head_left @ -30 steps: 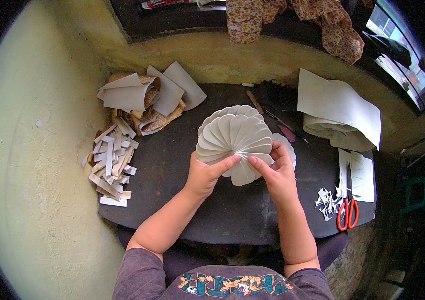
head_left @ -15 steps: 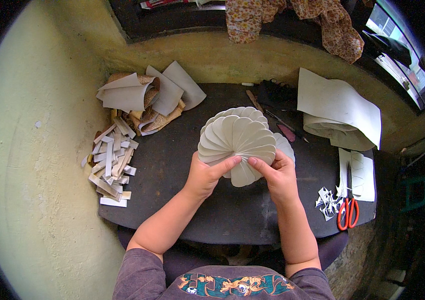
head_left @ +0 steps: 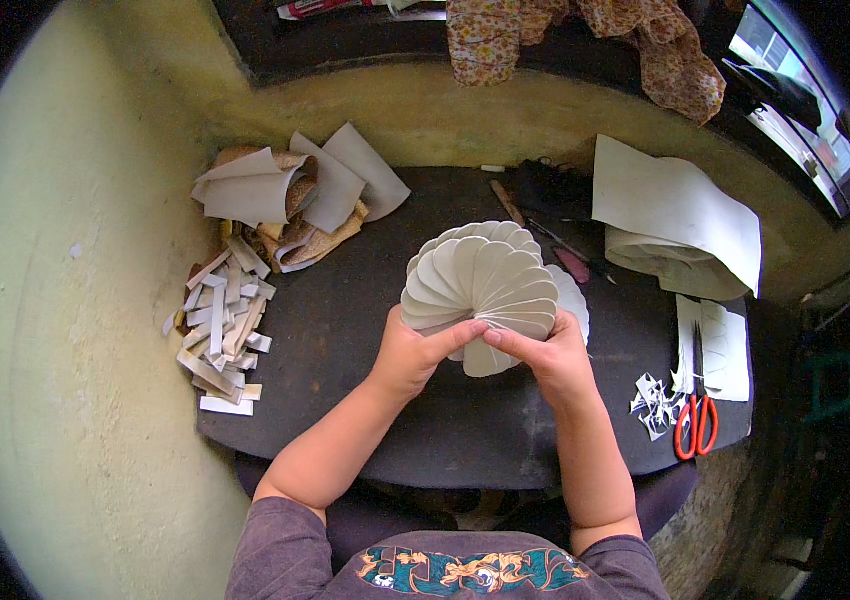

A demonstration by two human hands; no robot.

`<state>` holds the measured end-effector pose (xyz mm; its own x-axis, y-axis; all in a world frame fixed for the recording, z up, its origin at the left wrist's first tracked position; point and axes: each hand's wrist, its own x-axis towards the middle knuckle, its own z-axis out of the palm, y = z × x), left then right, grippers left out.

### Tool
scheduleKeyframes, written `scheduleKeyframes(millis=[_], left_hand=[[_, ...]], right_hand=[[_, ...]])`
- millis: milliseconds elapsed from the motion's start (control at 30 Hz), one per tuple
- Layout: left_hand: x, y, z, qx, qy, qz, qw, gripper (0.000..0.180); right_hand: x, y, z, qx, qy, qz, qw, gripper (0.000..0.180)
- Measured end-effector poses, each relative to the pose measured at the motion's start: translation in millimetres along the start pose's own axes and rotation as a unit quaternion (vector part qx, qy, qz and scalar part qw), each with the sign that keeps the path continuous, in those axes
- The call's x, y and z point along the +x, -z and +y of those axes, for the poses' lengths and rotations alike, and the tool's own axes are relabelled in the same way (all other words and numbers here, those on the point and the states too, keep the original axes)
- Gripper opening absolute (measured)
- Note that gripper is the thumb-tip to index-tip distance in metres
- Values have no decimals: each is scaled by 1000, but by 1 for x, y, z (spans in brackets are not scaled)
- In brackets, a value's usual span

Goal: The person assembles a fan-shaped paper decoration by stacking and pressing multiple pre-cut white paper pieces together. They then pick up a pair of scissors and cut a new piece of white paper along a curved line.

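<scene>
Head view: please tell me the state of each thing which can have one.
White petal-shaped pieces, fanned, overlapping
Left hand, gripping these pieces
Right hand, gripping these pieces
Red-handled scissors, lying, blades closed
Pale strips, heaped loosely
Small white offcuts, loosely piled
Large white sheet, curled
Floral cloth, hanging

I saw the wide fisheye camera, worn head-high, face down from close above, past the dark purplish cloth shirt (head_left: 445, 565), onto the black, curved-edged table (head_left: 335, 300).

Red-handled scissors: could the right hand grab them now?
Probably, if the right hand let go of the white petals; nothing seems to cover the scissors off to its right.
</scene>
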<state>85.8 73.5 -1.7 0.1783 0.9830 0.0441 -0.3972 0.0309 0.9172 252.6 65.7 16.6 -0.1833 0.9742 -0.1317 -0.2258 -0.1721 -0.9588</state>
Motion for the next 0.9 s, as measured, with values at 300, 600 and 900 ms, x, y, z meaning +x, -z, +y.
scheduleKeyframes(millis=[300,600,900], left_hand=[[-1,-1,1,9,-4,-16,1000,43],[-2,2,3,26,19,-31,999,40],[-1,1,1,8,11,-35,999,43]], right_hand=[[1,1,-3,6,-11,5,1000,31],[3,1,1,46,-13,16,999,37],[5,3,5,85,-8,13,996,36]])
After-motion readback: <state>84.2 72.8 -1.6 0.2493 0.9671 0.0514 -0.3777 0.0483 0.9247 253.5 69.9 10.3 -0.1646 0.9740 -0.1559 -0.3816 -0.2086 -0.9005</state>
